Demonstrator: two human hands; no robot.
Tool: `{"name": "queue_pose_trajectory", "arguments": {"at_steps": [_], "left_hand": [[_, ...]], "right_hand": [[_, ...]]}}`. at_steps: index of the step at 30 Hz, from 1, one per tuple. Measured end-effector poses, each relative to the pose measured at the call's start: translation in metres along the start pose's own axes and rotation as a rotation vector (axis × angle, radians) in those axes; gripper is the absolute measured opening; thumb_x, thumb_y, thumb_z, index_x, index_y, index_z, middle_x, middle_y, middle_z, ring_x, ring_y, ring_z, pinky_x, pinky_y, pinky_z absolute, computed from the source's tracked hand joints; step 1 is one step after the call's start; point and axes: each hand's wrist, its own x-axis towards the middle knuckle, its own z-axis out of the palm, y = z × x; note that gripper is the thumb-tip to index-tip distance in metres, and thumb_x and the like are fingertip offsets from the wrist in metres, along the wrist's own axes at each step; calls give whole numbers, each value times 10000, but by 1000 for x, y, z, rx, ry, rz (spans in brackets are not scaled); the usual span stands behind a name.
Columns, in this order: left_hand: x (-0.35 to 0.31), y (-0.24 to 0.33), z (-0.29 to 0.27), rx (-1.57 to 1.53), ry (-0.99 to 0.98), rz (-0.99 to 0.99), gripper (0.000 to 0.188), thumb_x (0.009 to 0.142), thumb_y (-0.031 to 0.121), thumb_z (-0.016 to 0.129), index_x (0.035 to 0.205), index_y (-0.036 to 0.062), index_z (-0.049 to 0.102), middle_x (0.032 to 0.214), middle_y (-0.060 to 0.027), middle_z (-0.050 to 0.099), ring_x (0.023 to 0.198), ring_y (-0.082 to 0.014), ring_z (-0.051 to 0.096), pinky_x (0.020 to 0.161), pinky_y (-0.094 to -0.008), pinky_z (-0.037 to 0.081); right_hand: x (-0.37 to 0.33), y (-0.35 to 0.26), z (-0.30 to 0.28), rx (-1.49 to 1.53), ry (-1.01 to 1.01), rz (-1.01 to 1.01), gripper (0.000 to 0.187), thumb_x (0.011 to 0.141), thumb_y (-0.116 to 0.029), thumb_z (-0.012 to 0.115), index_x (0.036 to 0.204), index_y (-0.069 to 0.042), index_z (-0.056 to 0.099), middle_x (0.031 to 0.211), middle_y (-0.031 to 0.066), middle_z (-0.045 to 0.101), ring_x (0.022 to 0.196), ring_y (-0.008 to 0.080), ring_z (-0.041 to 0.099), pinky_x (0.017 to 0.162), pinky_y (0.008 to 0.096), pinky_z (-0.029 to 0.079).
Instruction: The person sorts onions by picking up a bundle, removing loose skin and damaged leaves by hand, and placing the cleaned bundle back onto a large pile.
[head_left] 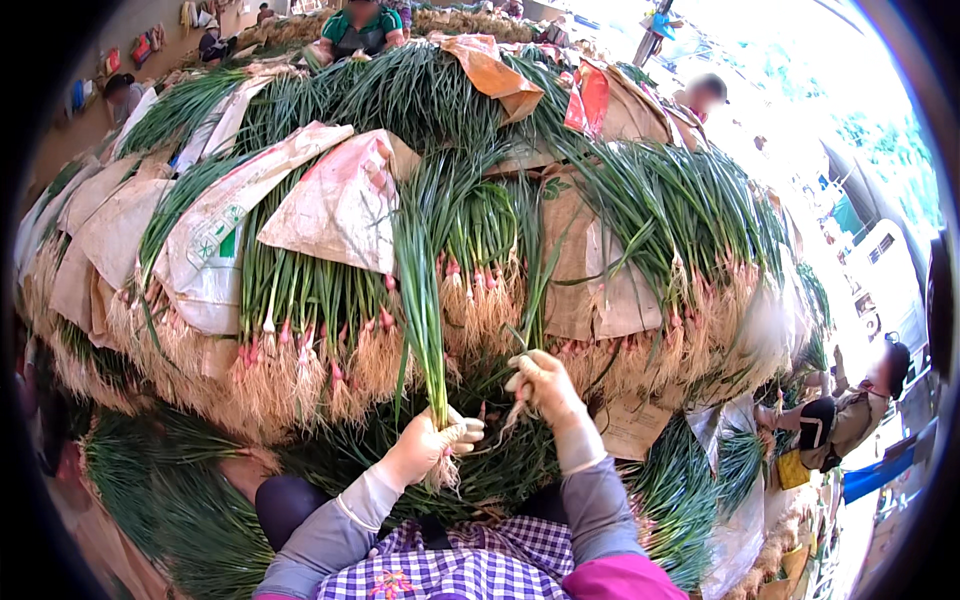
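Observation:
My left hand (430,445), in a pale glove, is closed round a bunch of green garlic (425,325). Its long leaves rise upward from the fist, and pinkish bulbs with pale roots poke out below. To its right my right hand (545,385), gloved too, pinches a single green garlic plant (518,408). A pinkish lower end and stringy roots dangle beneath those fingers, while a thin greenish stalk sticks up above them. The two hands are apart, in front of a tall heap of green garlic (485,225) with its roots facing me.
Woven sacks (335,210) and a brown sack (595,265) lie over the heap. Loose green garlic (180,490) lies at lower left, and more (665,500) at lower right. One person (362,35) is behind the heap; another (850,415) sits at far right.

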Motion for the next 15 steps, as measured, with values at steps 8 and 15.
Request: {"name": "queue_pose_trajectory", "arguments": {"at_steps": [8,15], "left_hand": [[7,-20,0,-17,59,-15,80,906,58,559,970,46,512,771,-19,560,615,-98,524,556,-231,450],[16,-29,-5,307,321,-41,86,897,21,526,966,47,482,743,-35,565,583,-99,537,510,-229,436]], "right_hand": [[-37,56,80,-531,108,-265,233,922,-190,560,824,14,618,748,61,605,659,108,553,603,288,461],[-25,54,108,-1004,416,-328,289,787,-297,628,678,-39,555,593,160,575,586,335,598,548,406,473]]}}
